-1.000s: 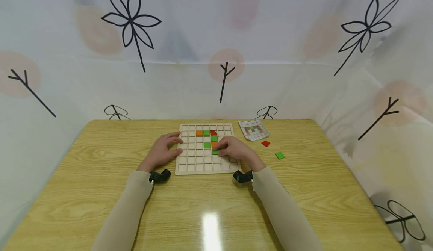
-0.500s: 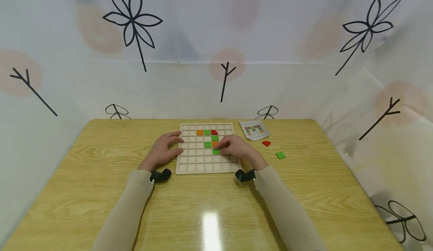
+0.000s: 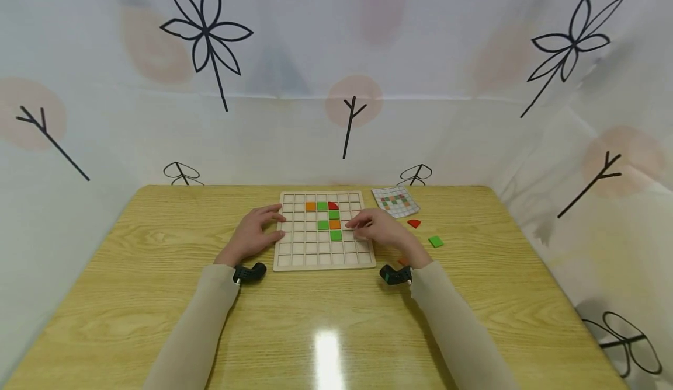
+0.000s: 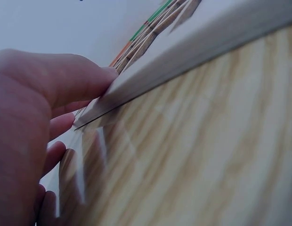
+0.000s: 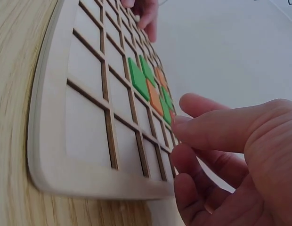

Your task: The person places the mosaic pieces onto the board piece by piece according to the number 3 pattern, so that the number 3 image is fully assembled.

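Note:
A pale wooden grid board (image 3: pixel 297 259) lies on the table. My left hand (image 3: pixel 253 232) rests along its left side, fingertips at the rim, the thumb (image 4: pixel 85 79) at the board's edge. My right hand (image 3: pixel 381 228) hovers over the right side of the board with loosely bent fingers and nothing between them. Just left of it, a green square tile (image 3: pixel 336 236) sits in a cell below an orange square tile (image 3: pixel 335 225). Further up are more green squares, a red quarter-circle tile (image 3: pixel 333 206) and another orange square (image 3: pixel 311 206).
A patterned paper card (image 3: pixel 395 202) with a coloured grid lies at the back right. Below it are a loose red quarter-circle tile (image 3: pixel 414 223) and a loose green square tile (image 3: pixel 436 241). An orange piece (image 3: pixel 402 261) shows partly beside my right wrist.
My right hand has let go of the lowest green square tile and drawn back to the right, leaving it in its cell. The left hand has stayed at the board's left edge.

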`<state>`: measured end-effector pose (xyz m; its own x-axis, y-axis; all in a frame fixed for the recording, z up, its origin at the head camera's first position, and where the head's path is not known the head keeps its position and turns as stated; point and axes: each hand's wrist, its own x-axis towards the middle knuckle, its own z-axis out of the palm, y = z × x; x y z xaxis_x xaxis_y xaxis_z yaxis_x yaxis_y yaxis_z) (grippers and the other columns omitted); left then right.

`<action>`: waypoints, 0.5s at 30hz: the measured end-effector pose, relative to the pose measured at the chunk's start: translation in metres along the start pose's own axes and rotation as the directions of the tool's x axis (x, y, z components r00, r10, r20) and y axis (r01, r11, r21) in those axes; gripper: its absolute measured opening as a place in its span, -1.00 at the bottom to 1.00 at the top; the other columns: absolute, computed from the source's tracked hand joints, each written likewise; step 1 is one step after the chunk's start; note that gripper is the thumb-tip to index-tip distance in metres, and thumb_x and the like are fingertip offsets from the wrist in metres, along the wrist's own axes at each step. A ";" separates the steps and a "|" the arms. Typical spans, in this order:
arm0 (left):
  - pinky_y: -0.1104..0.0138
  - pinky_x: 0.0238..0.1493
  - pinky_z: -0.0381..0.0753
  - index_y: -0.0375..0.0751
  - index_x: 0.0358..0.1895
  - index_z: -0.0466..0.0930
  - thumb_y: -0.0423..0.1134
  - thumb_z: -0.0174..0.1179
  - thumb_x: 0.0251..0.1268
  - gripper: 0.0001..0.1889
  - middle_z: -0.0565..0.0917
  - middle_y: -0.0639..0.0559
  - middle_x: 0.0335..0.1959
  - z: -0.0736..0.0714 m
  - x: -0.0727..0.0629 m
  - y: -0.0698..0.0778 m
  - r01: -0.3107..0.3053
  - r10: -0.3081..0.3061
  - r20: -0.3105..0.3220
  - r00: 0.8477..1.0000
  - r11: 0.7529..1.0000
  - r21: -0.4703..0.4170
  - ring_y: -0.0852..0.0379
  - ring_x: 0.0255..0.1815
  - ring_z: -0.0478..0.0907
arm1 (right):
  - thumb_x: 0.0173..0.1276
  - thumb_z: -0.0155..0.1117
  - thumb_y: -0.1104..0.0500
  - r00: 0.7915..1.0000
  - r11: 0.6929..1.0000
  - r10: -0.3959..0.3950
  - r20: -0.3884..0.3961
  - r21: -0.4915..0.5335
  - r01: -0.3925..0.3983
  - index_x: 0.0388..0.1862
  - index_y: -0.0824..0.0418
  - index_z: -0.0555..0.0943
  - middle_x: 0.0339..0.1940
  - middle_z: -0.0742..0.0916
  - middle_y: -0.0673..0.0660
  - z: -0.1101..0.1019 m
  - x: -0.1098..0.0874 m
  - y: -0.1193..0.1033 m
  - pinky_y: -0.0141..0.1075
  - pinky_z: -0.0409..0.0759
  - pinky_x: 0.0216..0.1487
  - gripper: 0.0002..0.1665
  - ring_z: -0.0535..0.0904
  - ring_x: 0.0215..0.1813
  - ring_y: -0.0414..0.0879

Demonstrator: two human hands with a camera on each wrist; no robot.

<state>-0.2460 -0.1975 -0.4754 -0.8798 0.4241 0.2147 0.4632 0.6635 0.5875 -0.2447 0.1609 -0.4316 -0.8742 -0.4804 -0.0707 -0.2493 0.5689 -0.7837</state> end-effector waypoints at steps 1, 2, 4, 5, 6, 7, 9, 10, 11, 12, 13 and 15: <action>-0.12 0.42 0.15 -0.12 0.10 0.66 -0.11 0.28 0.35 -0.68 0.35 -0.05 0.47 0.000 0.000 0.000 0.000 0.000 -0.001 1.000 1.000 0.001 -0.18 0.46 0.22 | 0.40 0.29 0.30 1.000 1.000 0.005 -0.006 -0.001 -0.005 0.01 0.15 0.75 -0.01 0.72 0.05 -0.001 -0.002 0.000 -0.14 0.56 0.00 -0.74 0.57 -0.02 -0.04; -0.12 0.42 0.15 -0.12 0.10 0.66 -0.11 0.28 0.36 -0.68 0.35 -0.05 0.47 0.000 0.000 0.000 -0.001 0.001 -0.001 1.000 1.000 0.001 -0.18 0.46 0.23 | 0.40 0.29 0.31 1.000 1.000 0.003 -0.011 -0.005 -0.003 0.02 0.16 0.75 -0.01 0.72 0.06 -0.003 -0.004 0.001 -0.14 0.56 0.00 -0.74 0.58 -0.02 -0.03; -0.12 0.42 0.15 -0.12 0.10 0.65 -0.11 0.29 0.35 -0.68 0.35 -0.05 0.47 0.000 0.000 0.000 0.001 -0.001 -0.002 1.000 1.000 -0.002 -0.18 0.46 0.23 | 0.40 0.27 0.33 1.000 1.000 0.003 -0.018 -0.007 -0.003 0.02 0.20 0.74 -0.02 0.72 0.08 -0.006 -0.007 0.003 -0.17 0.57 -0.05 -0.74 0.58 -0.05 -0.03; -0.12 0.42 0.15 -0.12 0.10 0.65 -0.11 0.29 0.35 -0.68 0.35 -0.05 0.47 0.000 -0.001 0.000 0.001 -0.001 -0.002 1.000 1.000 -0.001 -0.18 0.46 0.23 | 0.40 0.27 0.34 1.000 1.000 0.000 -0.021 -0.003 0.000 0.03 0.22 0.74 -0.03 0.72 0.10 -0.007 -0.009 0.005 -0.18 0.57 -0.08 -0.73 0.57 -0.07 -0.02; -0.12 0.42 0.15 -0.12 0.10 0.66 -0.11 0.29 0.35 -0.68 0.35 -0.05 0.47 0.000 -0.001 0.000 0.000 0.000 -0.003 1.000 1.000 -0.001 -0.18 0.46 0.22 | 0.40 0.26 0.34 1.000 1.000 0.002 -0.025 -0.001 -0.002 0.03 0.23 0.73 -0.03 0.72 0.11 -0.009 -0.011 0.006 -0.19 0.57 -0.11 -0.73 0.57 -0.09 -0.02; -0.13 0.41 0.15 -0.12 0.09 0.66 -0.12 0.29 0.35 -0.68 0.35 -0.06 0.47 0.000 -0.001 0.000 -0.003 0.003 -0.005 1.000 1.000 -0.003 -0.19 0.45 0.23 | 0.40 0.26 0.34 1.000 1.000 0.003 -0.030 -0.001 -0.003 0.04 0.23 0.73 -0.03 0.72 0.11 -0.011 -0.013 0.009 -0.20 0.58 -0.13 -0.73 0.57 -0.10 -0.02; -0.14 0.41 0.16 -0.13 0.09 0.66 -0.12 0.29 0.34 -0.68 0.36 -0.07 0.47 -0.001 -0.002 0.001 -0.006 0.006 -0.009 1.000 1.000 -0.006 -0.20 0.45 0.23 | 0.41 0.25 0.33 0.999 1.000 0.003 -0.038 -0.014 -0.003 0.05 0.24 0.72 -0.03 0.71 0.12 -0.016 -0.019 0.014 -0.21 0.58 -0.15 -0.72 0.57 -0.10 -0.02; -0.14 0.41 0.16 -0.13 0.09 0.66 -0.12 0.30 0.34 -0.68 0.36 -0.07 0.47 -0.001 -0.002 0.001 -0.008 0.008 -0.010 1.000 1.000 -0.006 -0.20 0.45 0.23 | 0.42 0.25 0.32 0.999 1.000 0.005 -0.042 -0.019 -0.006 0.06 0.24 0.71 -0.04 0.71 0.12 -0.018 -0.022 0.017 -0.21 0.59 -0.16 -0.72 0.57 -0.10 -0.02; -0.15 0.40 0.16 -0.13 0.09 0.66 -0.12 0.30 0.34 -0.68 0.36 -0.07 0.47 -0.001 -0.001 0.001 -0.008 0.007 -0.010 1.000 1.000 -0.007 -0.20 0.44 0.23 | 0.43 0.24 0.32 0.999 1.000 0.005 -0.047 -0.024 -0.006 0.07 0.24 0.71 -0.05 0.71 0.14 -0.021 -0.025 0.019 -0.20 0.60 -0.18 -0.72 0.58 -0.10 0.00; -0.15 0.40 0.16 -0.13 0.09 0.66 -0.12 0.30 0.34 -0.68 0.36 -0.07 0.47 -0.001 -0.001 0.001 -0.005 0.005 -0.010 1.000 1.000 -0.010 -0.20 0.45 0.23 | 0.44 0.24 0.31 0.999 0.999 0.003 -0.054 -0.034 -0.005 0.08 0.25 0.70 -0.05 0.71 0.16 -0.024 -0.028 0.022 -0.20 0.61 -0.19 -0.72 0.59 -0.09 0.01; -0.15 0.40 0.16 -0.12 0.09 0.66 -0.12 0.30 0.33 -0.68 0.36 -0.06 0.47 -0.001 -0.001 0.001 -0.002 0.002 -0.009 1.000 1.000 -0.011 -0.20 0.45 0.23 | 0.44 0.23 0.31 0.998 0.999 0.002 -0.062 -0.042 -0.005 0.09 0.26 0.69 -0.05 0.70 0.18 -0.026 -0.030 0.025 -0.19 0.62 -0.21 -0.72 0.60 -0.10 0.02; -0.14 0.41 0.16 -0.11 0.09 0.66 -0.12 0.31 0.33 -0.68 0.36 -0.04 0.47 -0.001 -0.001 0.001 0.004 -0.004 -0.007 1.000 1.000 -0.012 -0.19 0.45 0.23 | 0.45 0.23 0.31 0.997 0.999 0.009 -0.083 -0.043 -0.013 0.10 0.29 0.68 -0.03 0.70 0.22 -0.031 -0.036 0.031 -0.19 0.62 -0.25 -0.71 0.61 -0.09 0.05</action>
<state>-0.2447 -0.1978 -0.4748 -0.8824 0.4169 0.2182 0.4585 0.6575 0.5978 -0.2342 0.2164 -0.4340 -0.9080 -0.4182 -0.0263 -0.2558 0.6030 -0.7557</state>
